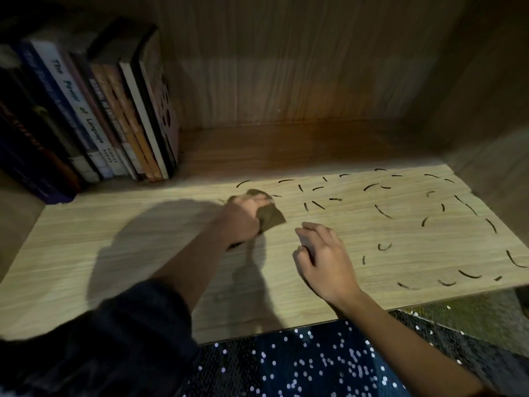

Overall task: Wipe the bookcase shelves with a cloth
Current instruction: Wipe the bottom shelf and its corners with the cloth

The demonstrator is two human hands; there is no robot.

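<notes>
A light wooden shelf (114,253) fills the middle of the head view. My left hand (243,217) grips a bunched brown cloth (272,217) and presses it on the shelf near its centre. Several short dark curved marks (383,212) lie scattered over the shelf's right half, starting just right of the cloth. My right hand (323,259) rests on the shelf a little right of and nearer than the cloth, fingers loosely curled, holding nothing.
A row of upright books (94,116) stands at the back left of the shelf. The wooden back panel (286,67) and the right side wall (486,138) close the compartment. Below the front edge lies dark fabric with white dots (315,365).
</notes>
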